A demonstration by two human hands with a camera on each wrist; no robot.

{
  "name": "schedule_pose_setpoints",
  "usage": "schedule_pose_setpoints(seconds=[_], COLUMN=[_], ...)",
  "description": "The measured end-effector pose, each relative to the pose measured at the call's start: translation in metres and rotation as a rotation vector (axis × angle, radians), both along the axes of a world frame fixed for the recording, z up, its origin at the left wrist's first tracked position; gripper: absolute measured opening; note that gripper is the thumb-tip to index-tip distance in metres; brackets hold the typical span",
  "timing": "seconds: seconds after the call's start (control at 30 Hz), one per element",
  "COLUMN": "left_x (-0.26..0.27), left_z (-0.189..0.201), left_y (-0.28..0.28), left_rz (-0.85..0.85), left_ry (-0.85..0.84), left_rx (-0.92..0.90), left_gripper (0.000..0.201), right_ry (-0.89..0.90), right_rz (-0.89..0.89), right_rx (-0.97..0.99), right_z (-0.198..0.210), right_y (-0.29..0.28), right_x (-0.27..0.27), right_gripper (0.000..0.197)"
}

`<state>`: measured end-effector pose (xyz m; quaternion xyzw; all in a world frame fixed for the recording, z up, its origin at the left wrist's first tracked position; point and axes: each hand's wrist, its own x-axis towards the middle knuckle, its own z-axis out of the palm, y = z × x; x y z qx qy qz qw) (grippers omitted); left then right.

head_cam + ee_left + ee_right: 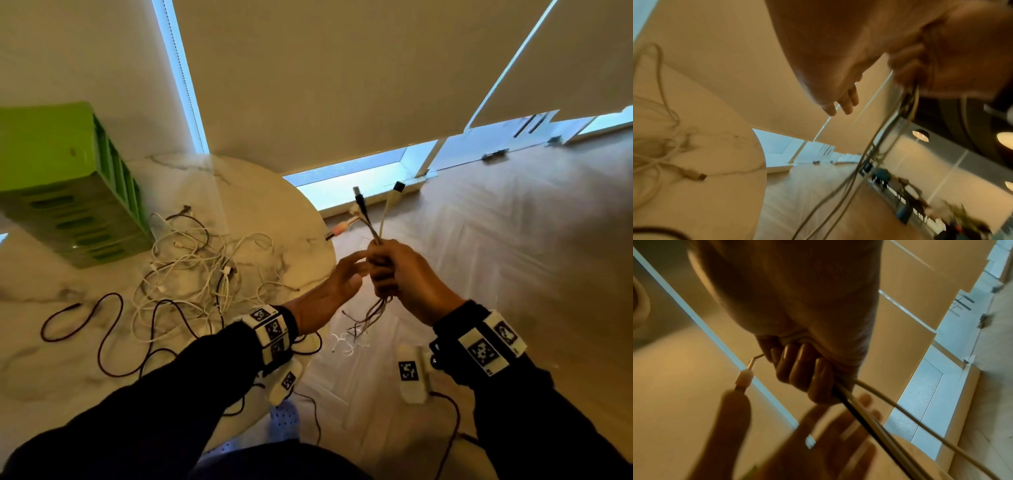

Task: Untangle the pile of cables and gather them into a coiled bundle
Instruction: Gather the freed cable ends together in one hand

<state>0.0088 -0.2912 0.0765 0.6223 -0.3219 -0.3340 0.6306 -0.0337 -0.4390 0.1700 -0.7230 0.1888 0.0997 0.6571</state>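
Head view showed the right hand (397, 277) curled tight round a bunch of cables (376, 219), held up in the air past the edge of the round marble table (41, 342). Plug ends stuck up out of the fist, one black and one white, and thin cable tails hung down under it. The left hand (329, 291) was just beside the fist with its fingers straight and spread, holding nothing. The rest of the cable pile (191, 270) lay on the table, white cables all knotted together with a dark red cable (102, 329) looping round the near side. A green plastic crate (65, 185) sat on the table behind the pile, touching its far edge. From the right wrist, the fingers (803, 366) were wrapped round a black cable and white ones. Pale blinds hung behind, above a wood floor.
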Motion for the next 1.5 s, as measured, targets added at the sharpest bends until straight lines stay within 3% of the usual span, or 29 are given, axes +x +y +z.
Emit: schedule_pose_setpoints(seconds=[0.1, 0.2, 0.33, 0.47, 0.57, 0.63, 0.73, 0.8, 0.87, 0.97, 1.1, 1.2, 1.27, 1.33, 1.43, 1.5], left_x=[0.010, 0.018, 0.030, 0.043, 0.050, 0.055, 0.061, 0.067, 0.072, 0.070, 0.056, 0.051, 0.047, 0.051, 0.046, 0.044], left_z=[0.017, 0.026, 0.033, 0.045, 0.057, 0.060, 0.060, 0.058, 0.055, 0.036, 0.006, -0.004, -0.005, -0.013, -0.015, -0.017], left_y=[0.011, 0.022, 0.046, 0.075, 0.103, 0.119, 0.132, 0.138, 0.143, 0.148, 0.167, 0.203, 0.208, 0.215, 0.209, 0.209], left_rz=[0.125, 0.280, 0.422, 0.323, 0.253, 0.313, 0.540, 0.726, 0.849, 0.967, 1.068, 1.156, 1.160, 1.139, 1.114, 1.105], left_ry=[0.120, 0.102, 0.124, 0.330, 0.490, 0.507, 0.478, 0.477, 0.459, 0.421, 0.346, 0.352, 0.344, 0.376, 0.375, 0.373], left_rx=[-0.143, -0.071, -0.054, -0.149, -0.188, -0.172, -0.248, -0.398, -0.494, -0.385, -0.133, -0.094, -0.082, -0.059, -0.047, -0.045], left_gripper=[0.072, 0.039, 0.043, 0.045, 0.038, 0.033, 0.023, 0.013, 0.013, 0.019, 0.027, 0.021, 0.024, 0.027, 0.020, 0.019], right_ry=[0.082, 0.087, -0.012, 0.093, 0.232, 0.153, -0.087, -0.176, -0.215, -0.211, -0.056, 0.040, 0.071, 0.146, 0.173, 0.159], right_rz=[0.287, 0.460, 0.558, 0.707, 0.980, 0.976, 0.763, 0.806, 0.978, 1.209, 1.399, 1.282, 1.049, 0.965, 1.046, 0.959], right_rx=[-0.072, -0.115, -0.142, -0.028, -0.251, -0.464, -0.660, -0.648, -0.590, -0.548, -0.470, -0.151, -0.080, -0.206, -0.580, -0.659], right_z=[-0.010, -0.017, -0.025, -0.046, -0.071, -0.087, -0.098, -0.102, -0.114, -0.141, -0.154, -0.155, -0.153, -0.164, -0.184, -0.200], right_y=[0.016, 0.033, 0.055, 0.064, 0.053, 0.046, 0.052, 0.075, 0.106, 0.151, 0.177, 0.189, 0.178, 0.175, 0.152, 0.142], right_x=[0.004, 0.011, 0.025, 0.037, 0.059, 0.081, 0.103, 0.101, 0.087, 0.062, 0.062, 0.084, 0.099, 0.125, 0.142, 0.147], right_gripper=[0.033, 0.025, 0.020, 0.031, 0.028, 0.030, 0.030, 0.027, 0.025, 0.023, 0.025, 0.029, 0.030, 0.035, 0.029, 0.025])
